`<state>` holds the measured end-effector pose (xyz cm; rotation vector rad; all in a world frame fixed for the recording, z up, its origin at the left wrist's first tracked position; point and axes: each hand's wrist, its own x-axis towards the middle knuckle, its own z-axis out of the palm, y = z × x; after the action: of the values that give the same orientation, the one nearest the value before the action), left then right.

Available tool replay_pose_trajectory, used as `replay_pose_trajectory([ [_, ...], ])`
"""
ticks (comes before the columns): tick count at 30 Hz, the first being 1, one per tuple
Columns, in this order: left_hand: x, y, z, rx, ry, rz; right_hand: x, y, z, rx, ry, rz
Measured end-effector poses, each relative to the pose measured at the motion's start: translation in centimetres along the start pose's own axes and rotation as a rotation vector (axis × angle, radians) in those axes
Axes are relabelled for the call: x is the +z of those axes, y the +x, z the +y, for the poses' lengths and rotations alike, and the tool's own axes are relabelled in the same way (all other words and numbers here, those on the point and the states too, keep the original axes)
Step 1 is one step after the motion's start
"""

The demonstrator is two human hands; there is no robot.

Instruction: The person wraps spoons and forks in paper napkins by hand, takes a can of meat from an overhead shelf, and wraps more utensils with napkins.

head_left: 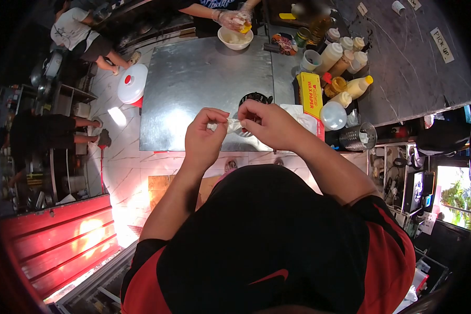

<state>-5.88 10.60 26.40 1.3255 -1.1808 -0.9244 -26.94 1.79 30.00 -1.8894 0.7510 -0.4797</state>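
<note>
Above the near edge of the steel table (178, 104), my left hand (208, 135) and my right hand (267, 124) are close together with fingers pinched. Between them stretches a thin whitish, crumpled, film-like piece (234, 125), gripped by both; its exact kind is unclear. Just beyond my right hand stands a black round container (256, 98) with a perforated rim, partly hidden by the fingers. To the right, past my right wrist, lie white sheets (294, 110) and a yellow and red wax paper box (311, 97).
Across the table, a person's gloved hands (234, 20) work over a white bowl (235, 40). Several sauce bottles (331, 55) crowd the right side near a perforated metal cylinder (358, 137). A white-lidded cooler (131, 83) stands left. Two other people are farther left.
</note>
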Motion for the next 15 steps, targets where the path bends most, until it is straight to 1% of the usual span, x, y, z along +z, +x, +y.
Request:
replay_pose_trajectory([
  [2, -0.1, 0.2, 0.2, -0.056, -0.024, 0.039, 0.0, -0.3, 0.3, -0.181, -0.126, 0.032],
  [3, -0.2, 0.2, 0.0, -0.115, -0.109, 0.055, 0.2, -0.4, 0.5, -0.271, -0.188, 0.046],
  [5, -0.2, 0.2, -0.8, -0.230, -0.280, 0.085, 0.9, -0.6, 1.2, -0.340, -0.329, 0.086],
  [6, -0.2, 0.1, -1.3, -0.276, -0.311, 0.086, 1.4, -0.7, 1.6, -0.376, -0.399, 0.107],
  [8, -0.5, 0.2, -2.6, -0.348, -0.362, 0.104, 2.1, -0.9, 2.4, -0.315, -0.527, 0.072],
  [9, -0.7, 0.2, -3.7, -0.272, -0.190, 0.093, 2.5, -0.3, 2.7, -0.315, -0.588, 0.057],
  [10, -0.8, 0.0, -4.2, -0.235, -0.133, 0.086, 2.9, -0.3, 3.0, -0.278, -0.591, 0.055],
  [11, -0.6, 0.0, -3.5, -0.206, -0.018, 0.087, 3.2, -0.1, 3.0, -0.239, -0.555, 0.054],
  [12, -1.0, 0.0, -3.0, -0.172, 0.109, 0.031, 3.3, -0.1, 2.6, -0.198, -0.529, 0.052],
  [13, -1.1, 0.0, -2.5, -0.154, 0.126, 0.022, 3.3, 0.1, 2.6, -0.191, -0.468, 0.020],
  [14, -1.2, -0.1, -3.5, -0.130, 0.172, 0.016, 3.3, 0.5, 2.9, -0.171, -0.423, -0.039],
  [15, -1.5, -0.2, -3.4, -0.102, 0.168, -0.019, 3.2, 0.7, 2.2, -0.095, -0.388, -0.121],
])
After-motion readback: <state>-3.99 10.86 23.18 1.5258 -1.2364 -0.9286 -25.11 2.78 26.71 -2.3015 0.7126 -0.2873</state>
